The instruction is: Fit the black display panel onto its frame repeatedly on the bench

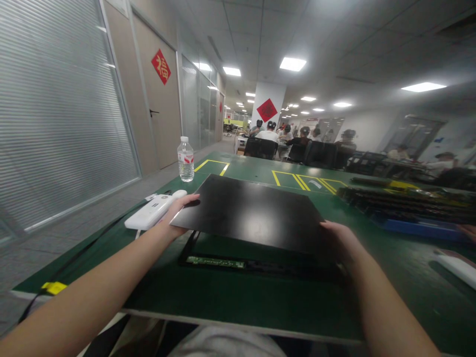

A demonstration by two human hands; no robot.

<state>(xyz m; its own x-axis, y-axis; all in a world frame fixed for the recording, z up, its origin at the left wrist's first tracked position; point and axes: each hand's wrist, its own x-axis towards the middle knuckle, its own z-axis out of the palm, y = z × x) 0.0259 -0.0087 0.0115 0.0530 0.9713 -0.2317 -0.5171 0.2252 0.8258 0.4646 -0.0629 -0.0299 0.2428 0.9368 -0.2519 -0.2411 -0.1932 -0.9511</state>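
A large flat black panel (249, 210) is lifted at its near edge, tilted above a black frame with a green circuit strip (215, 261) that lies on the green table (230, 297). My left hand (178, 210) grips the panel's left edge, thumb on top. My right hand (340, 240) holds the panel's near right corner, fingers curled under it.
A white power strip (150, 212) lies left of the panel, and a water bottle (185, 159) stands at the back left. Stacked dark parts on a blue tray (409, 206) fill the right side. A white object (459, 267) lies at far right. People sit at tables in the background.
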